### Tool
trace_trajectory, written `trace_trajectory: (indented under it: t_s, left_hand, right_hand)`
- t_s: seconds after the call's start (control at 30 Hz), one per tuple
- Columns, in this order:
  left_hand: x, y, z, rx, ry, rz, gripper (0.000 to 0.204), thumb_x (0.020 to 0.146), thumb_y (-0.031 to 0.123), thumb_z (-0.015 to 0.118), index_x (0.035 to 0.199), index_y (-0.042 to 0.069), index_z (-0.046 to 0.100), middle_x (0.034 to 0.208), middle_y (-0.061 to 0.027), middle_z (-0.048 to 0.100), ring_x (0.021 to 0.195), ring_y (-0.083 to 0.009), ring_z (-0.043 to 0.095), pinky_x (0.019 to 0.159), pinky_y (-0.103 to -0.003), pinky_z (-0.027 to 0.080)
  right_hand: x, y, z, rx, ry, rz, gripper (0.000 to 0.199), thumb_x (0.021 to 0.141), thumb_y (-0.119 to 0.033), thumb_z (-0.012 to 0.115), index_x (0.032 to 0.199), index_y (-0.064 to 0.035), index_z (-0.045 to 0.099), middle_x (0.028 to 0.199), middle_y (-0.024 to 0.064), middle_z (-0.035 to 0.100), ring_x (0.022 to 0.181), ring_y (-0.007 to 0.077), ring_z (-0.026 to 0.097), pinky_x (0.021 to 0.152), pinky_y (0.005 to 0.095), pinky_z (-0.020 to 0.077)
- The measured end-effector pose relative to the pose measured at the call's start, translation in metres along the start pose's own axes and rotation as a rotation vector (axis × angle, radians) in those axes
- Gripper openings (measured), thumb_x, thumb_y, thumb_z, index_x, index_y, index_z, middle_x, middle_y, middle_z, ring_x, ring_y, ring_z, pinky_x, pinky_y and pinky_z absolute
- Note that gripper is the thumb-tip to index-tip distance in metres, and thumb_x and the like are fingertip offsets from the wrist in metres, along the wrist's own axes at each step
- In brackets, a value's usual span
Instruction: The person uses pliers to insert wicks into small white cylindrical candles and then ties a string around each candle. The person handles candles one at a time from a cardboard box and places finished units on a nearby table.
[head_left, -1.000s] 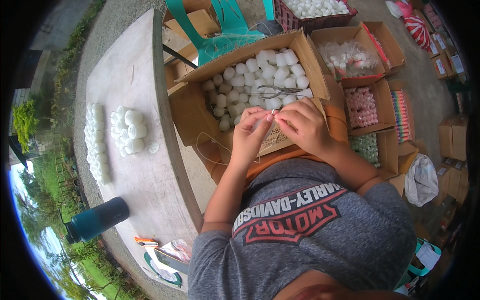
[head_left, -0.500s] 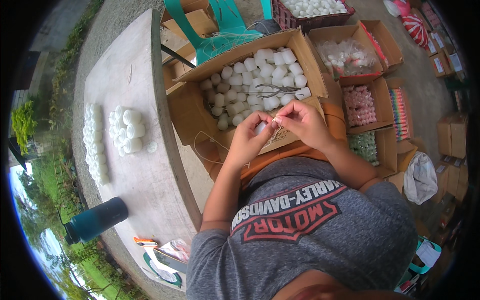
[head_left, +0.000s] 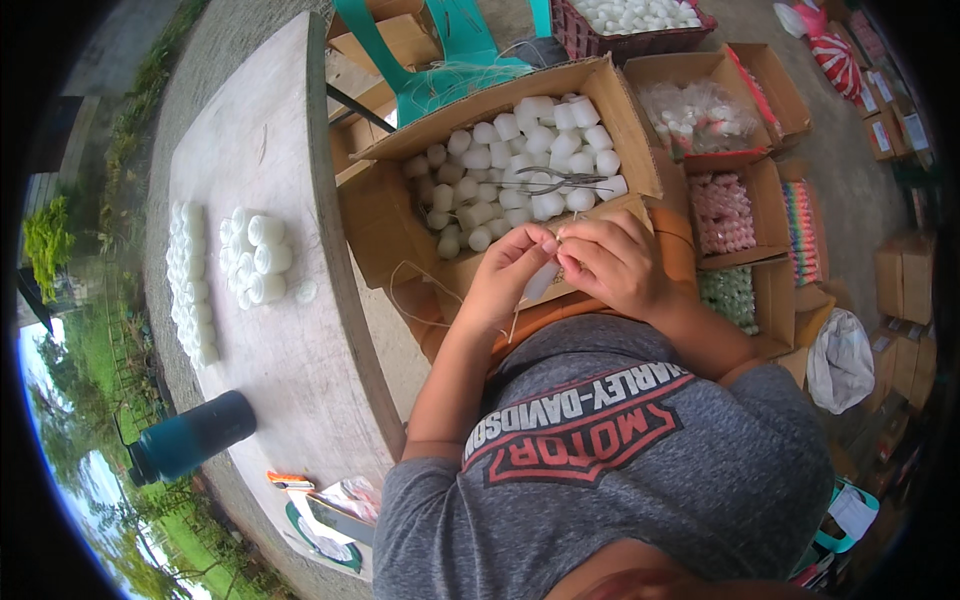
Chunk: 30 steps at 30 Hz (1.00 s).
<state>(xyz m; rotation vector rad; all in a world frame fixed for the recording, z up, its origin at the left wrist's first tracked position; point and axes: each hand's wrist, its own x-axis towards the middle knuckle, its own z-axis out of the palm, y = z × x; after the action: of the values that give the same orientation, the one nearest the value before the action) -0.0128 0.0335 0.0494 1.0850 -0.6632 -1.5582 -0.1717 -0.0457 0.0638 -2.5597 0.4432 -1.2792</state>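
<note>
String pinched between both hands (over box).

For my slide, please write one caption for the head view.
Both hands, left hand and right hand, pinch a thin string over an open cardboard box of white cylindrical caps.

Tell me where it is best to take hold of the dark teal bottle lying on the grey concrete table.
Probably grip the dark teal bottle around the middle of its round body, coming from above. It lies on its side on the grey concrete table, cap end toward the table edge, so its long sides are free.
</note>
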Motion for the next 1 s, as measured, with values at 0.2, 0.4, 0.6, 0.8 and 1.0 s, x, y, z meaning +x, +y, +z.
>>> trace_trajectory:
  t_s: [0.2, 0.4, 0.6, 0.8, 1.0]
  left_hand:
    - [-0.004, 0.004, -0.001, 0.209, 0.022, 0.067, 0.010, 0.087, 0.013, 0.062, 0.090, 0.004, 0.060, 0.084, -0.0002, 0.060, 0.079, -0.0080, 0.053, 0.069, -0.024, 0.043]
    - [-0.003, 0.001, 0.023, 0.858, 0.310, 0.629, 0.013, 0.077, 0.007, 0.070, 0.085, 0.004, 0.060, 0.080, -0.0075, 0.061, 0.071, -0.0195, 0.054, 0.065, -0.029, 0.044]
    - [-0.006, 0.004, 0.024, 0.700, 0.302, 0.560, 0.008, 0.085, 0.008, 0.063, 0.090, 0.004, 0.058, 0.082, -0.0029, 0.060, 0.073, -0.0111, 0.054, 0.065, -0.026, 0.044]
    - [-0.007, 0.000, 0.018, -0.221, 0.090, 0.042, 0.012, 0.091, 0.015, 0.057, 0.095, 0.004, 0.058, 0.087, 0.0009, 0.058, 0.081, -0.0058, 0.052, 0.070, -0.021, 0.041]
    - [-0.007, 0.002, 0.021, 0.016, 0.143, 0.077, 0.011, 0.090, 0.012, 0.059, 0.095, 0.003, 0.055, 0.088, -0.0005, 0.060, 0.081, -0.0055, 0.052, 0.071, -0.021, 0.041]
  right_hand:
    - [-0.001, -0.001, -0.005, 0.149, -0.083, 0.103, 0.020, 0.069, 0.000, 0.068, 0.086, -0.0060, 0.058, 0.090, 0.0013, 0.059, 0.074, 0.0161, 0.053, 0.063, 0.0282, 0.0452]
    - [-0.013, -0.006, 0.003, 0.854, 0.081, 0.791, 0.013, 0.082, -0.001, 0.065, 0.091, -0.0041, 0.056, 0.085, -0.0016, 0.061, 0.066, 0.0029, 0.042, 0.057, 0.0182, 0.0362]
    - [-0.009, -0.005, 0.004, 0.660, 0.096, 0.716, 0.012, 0.078, -0.001, 0.069, 0.087, -0.0031, 0.061, 0.081, 0.0019, 0.063, 0.067, 0.0094, 0.050, 0.055, 0.0223, 0.0415]
    - [0.000, -0.009, 0.005, 0.284, 0.085, 0.346, 0.014, 0.073, 0.001, 0.070, 0.085, -0.0010, 0.062, 0.081, 0.0084, 0.064, 0.072, 0.0225, 0.059, 0.061, 0.0309, 0.0487]
    - [-0.002, -0.006, -0.002, 0.359, -0.030, 0.480, 0.014, 0.076, 0.000, 0.067, 0.087, -0.0006, 0.058, 0.083, 0.0089, 0.061, 0.078, 0.0244, 0.057, 0.067, 0.0328, 0.0474]
